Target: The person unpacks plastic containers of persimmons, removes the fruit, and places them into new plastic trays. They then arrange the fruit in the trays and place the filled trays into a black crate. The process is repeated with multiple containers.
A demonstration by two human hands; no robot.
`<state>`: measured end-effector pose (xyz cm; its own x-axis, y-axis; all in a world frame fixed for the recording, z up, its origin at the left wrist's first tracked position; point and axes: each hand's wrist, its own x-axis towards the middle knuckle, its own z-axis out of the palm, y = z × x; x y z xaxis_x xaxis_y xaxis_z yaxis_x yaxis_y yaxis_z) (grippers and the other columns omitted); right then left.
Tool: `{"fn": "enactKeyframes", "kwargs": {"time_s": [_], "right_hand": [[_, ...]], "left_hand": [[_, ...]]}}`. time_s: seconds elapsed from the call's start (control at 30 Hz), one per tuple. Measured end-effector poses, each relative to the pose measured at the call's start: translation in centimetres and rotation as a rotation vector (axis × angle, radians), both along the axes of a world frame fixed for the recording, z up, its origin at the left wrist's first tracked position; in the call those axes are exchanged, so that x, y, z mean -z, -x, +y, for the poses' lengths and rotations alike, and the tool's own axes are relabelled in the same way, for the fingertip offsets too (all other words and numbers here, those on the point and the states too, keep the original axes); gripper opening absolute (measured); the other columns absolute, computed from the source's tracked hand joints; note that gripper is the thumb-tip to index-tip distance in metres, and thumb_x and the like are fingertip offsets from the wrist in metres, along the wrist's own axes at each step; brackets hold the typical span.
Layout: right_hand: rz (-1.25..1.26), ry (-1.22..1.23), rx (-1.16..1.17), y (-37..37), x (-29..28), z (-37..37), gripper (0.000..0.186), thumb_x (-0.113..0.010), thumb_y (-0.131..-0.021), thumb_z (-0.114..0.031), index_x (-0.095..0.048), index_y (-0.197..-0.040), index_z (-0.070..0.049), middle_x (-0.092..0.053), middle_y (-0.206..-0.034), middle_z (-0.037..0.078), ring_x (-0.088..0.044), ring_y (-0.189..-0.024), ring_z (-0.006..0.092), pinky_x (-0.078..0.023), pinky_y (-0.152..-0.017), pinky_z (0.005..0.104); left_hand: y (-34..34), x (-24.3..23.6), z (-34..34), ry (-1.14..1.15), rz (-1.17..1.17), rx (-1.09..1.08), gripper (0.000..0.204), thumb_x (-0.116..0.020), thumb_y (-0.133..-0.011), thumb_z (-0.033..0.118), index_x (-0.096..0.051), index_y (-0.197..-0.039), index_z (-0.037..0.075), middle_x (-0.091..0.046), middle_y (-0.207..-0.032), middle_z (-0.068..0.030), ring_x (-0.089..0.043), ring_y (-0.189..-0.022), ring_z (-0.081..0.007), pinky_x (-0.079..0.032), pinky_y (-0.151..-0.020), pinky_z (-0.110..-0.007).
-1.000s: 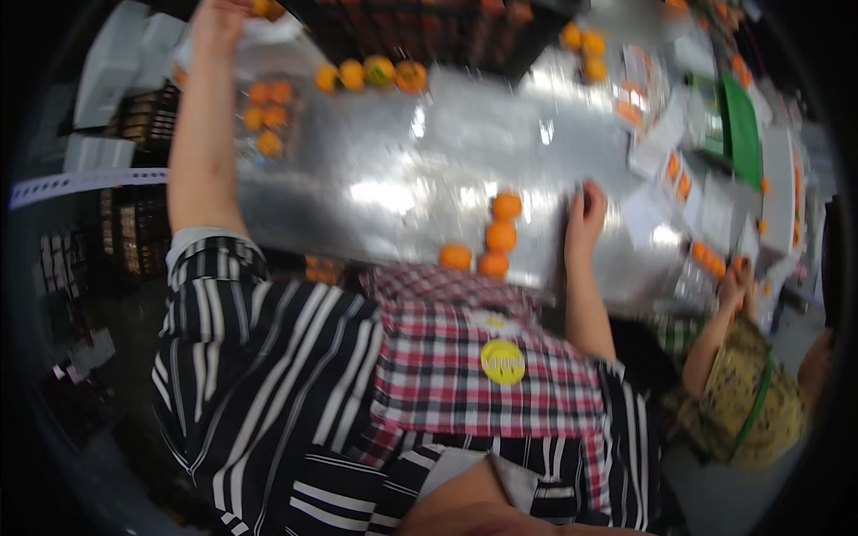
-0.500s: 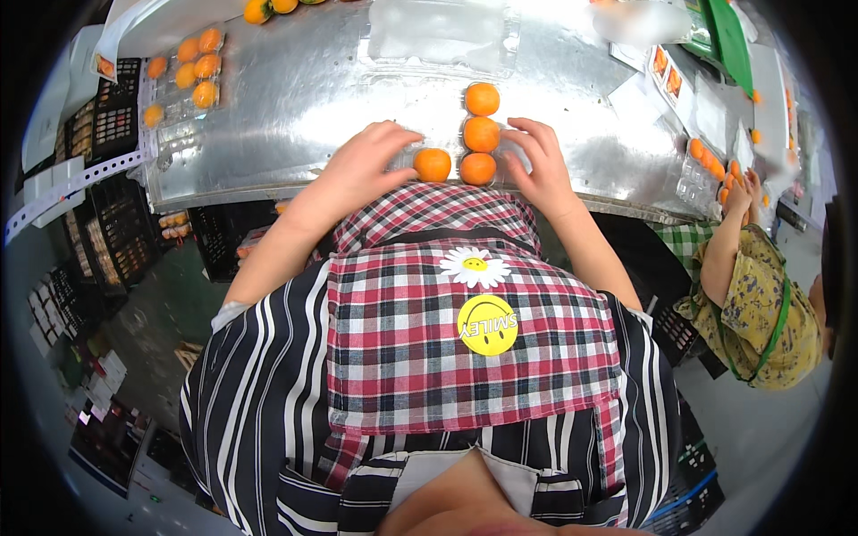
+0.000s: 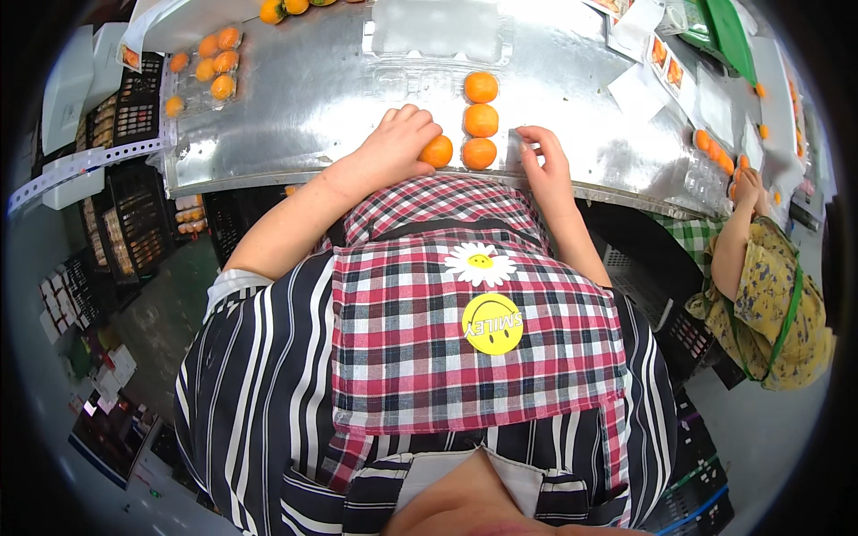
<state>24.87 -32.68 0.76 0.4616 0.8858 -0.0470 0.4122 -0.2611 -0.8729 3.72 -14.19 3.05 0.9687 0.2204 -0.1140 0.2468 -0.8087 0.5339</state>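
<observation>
A clear plastic tray lies at the table's near edge, in front of me. Three round orange fruits stand in a column on its right part. A single orange fruit sits to their left, near the front. Around the left side of this single fruit curl the fingers and thumb of my left hand. My right hand is at the tray's right edge, thumb and forefinger closed on it and the other fingers bent. Where exactly the clear edge runs between those fingertips is hard to see.
Clear packaging lies farther back on the metal table. Another tray of fruits stands far left. Printed cards and a green bin are at the back right. At right, a co-worker's hands are beside more fruit.
My left hand has moved in to the right and curled round the single fruit. My right hand's spread fingers have bent in at the tray's edge. The view has shifted slightly.
</observation>
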Motion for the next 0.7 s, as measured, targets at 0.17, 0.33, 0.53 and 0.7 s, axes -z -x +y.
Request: {"fn": "enactKeyframes", "kwargs": {"time_s": [0.17, 0.33, 0.53, 0.7], "right_hand": [[0.048, 0.049, -0.021, -0.1, 0.9, 2.4, 0.023, -0.058, -0.087, -0.006, -0.058, -0.110, -0.003, -0.056, -0.106, 0.011, -0.056, -0.095, 0.0212, -0.049, -0.077, 0.0302], [0.136, 0.108, 0.063, -1.8, 2.3, 2.2, 0.029, -0.060, -0.087, -0.010, -0.059, -0.114, -0.001, -0.060, -0.107, 0.011, -0.058, -0.092, 0.0198, -0.050, -0.076, 0.0302], [0.251, 0.109, 0.011, -2.0, 1.5, 2.7, 0.029, -0.059, -0.087, -0.009, -0.058, -0.115, -0.002, -0.062, -0.108, 0.009, -0.059, -0.090, 0.0173, -0.050, -0.076, 0.0293], [0.156, 0.023, -0.246, -1.2, -2.0, 4.0, 0.030, -0.060, -0.086, -0.004, -0.057, -0.115, -0.004, -0.058, -0.112, 0.009, -0.058, -0.092, 0.0171, -0.049, -0.077, 0.0280]], "left_hand": [[-1.0, 1.4, 1.7, 0.097, -0.051, -0.074, 0.050, -0.078, -0.067, 0.017, -0.057, -0.111, 0.007, -0.052, -0.114, -0.0110, -0.046, -0.112, -0.0291, -0.036, -0.097, -0.039], [-0.8, 0.7, 0.9, 0.200, -0.048, -0.147, 0.050, -0.075, -0.069, 0.014, -0.056, -0.115, 0.007, -0.052, -0.116, -0.0100, -0.049, -0.111, -0.0269, -0.040, -0.094, -0.037], [0.2, -3.7, 1.3, 1.440, -0.182, -0.649, 0.060, -0.066, -0.083, 0.016, -0.043, -0.137, 0.006, -0.050, -0.123, -0.0089, -0.052, -0.109, -0.0177, -0.044, -0.088, -0.030], [0.7, -3.4, 0.9, 2.020, -0.477, -0.515, 0.059, -0.053, -0.096, 0.032, -0.031, -0.142, 0.004, -0.045, -0.132, -0.0257, -0.057, -0.111, -0.0292, -0.056, -0.082, -0.028]]}}
